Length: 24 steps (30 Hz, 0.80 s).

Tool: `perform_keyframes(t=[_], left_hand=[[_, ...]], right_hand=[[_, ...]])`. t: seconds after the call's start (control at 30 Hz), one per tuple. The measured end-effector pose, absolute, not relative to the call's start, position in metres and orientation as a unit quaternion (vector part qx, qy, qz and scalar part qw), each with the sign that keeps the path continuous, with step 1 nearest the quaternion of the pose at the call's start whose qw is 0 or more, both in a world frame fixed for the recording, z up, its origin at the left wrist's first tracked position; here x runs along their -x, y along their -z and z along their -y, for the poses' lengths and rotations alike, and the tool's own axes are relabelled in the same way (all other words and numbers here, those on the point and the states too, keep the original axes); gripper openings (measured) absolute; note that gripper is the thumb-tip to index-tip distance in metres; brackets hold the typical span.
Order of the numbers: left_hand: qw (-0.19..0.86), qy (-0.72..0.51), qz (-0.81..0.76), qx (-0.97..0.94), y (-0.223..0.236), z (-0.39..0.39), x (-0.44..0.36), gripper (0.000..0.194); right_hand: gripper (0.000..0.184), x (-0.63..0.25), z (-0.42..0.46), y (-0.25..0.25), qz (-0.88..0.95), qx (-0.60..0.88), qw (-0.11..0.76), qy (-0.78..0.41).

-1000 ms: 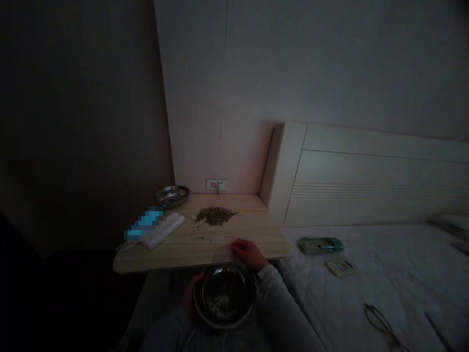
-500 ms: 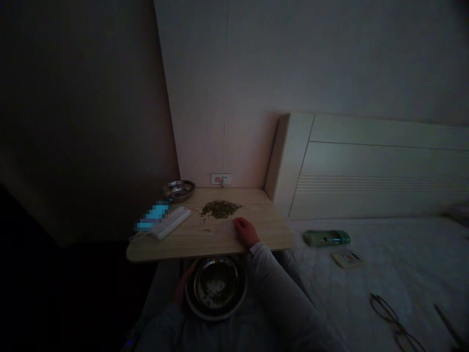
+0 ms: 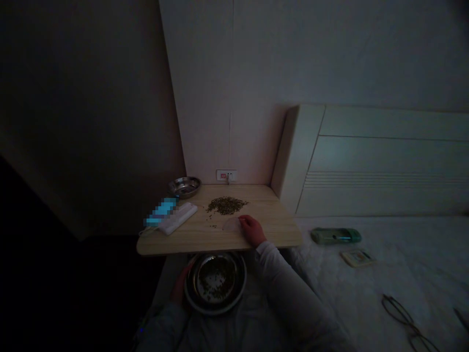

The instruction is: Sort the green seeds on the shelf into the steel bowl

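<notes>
On the wooden table, my right hand (image 3: 252, 231) is closed on the edge of a thin, translucent flat sheet (image 3: 231, 224), perhaps a plastic scraper. The sheet lies just on the near side of a loose pile of small greenish-brown grains (image 3: 227, 206), with a few strays close to it. Below the table's front edge, a round metal basin (image 3: 240, 289) rests on my lap with more such grains scattered over its bottom. My left hand (image 3: 179, 287) grips the basin's left rim; its fingers are dark and partly hidden.
A small steel bowl (image 3: 185, 187) stands at the table's back left. In front of it are a lit phone (image 3: 161, 212) and a white power strip (image 3: 178, 218). A wall socket (image 3: 226, 175) sits behind. The bed at right holds a green case (image 3: 336, 235), a small box (image 3: 358, 257) and glasses (image 3: 403, 318).
The view has shifted slightly, so the table and bed sit further right. My right hand stays near the pile, and the translucent sheet shows more clearly. My left hand stays on the basin.
</notes>
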<state>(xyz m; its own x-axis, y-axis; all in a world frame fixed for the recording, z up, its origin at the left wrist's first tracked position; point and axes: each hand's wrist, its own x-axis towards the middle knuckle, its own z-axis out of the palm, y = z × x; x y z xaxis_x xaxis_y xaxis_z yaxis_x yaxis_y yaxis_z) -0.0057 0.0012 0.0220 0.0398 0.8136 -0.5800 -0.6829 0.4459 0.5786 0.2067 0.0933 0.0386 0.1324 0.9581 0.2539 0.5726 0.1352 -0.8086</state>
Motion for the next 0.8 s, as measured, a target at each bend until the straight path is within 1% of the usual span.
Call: perform_keyframes(t=[0.33, 0.43, 0.6, 0.8], left_hand=[[0.726, -0.531, -0.432, -0.057, -0.0175, -0.0004, 0.0085, 0.032], [0.735, -0.503, -0.453, -0.045, -0.0161, -0.0011, 0.0093, 0.029], [0.707, -0.494, -0.502, -0.059, -0.014, -0.0004, 0.009, 0.02], [0.716, -0.486, -0.497, -0.059, -0.0118, -0.0017, 0.0093, 0.023]], right_hand=[[0.029, -0.2064, -0.0901, -0.0396, 0.623, 0.616, 0.427, -0.225], [0.029, -0.2058, -0.0902, -0.0384, 0.629, 0.613, 0.42, -0.226], [0.029, -0.2048, -0.0906, -0.04, 0.622, 0.623, 0.421, -0.218], [0.027, -0.2037, -0.0893, -0.0424, 0.627, 0.633, 0.406, -0.204]])
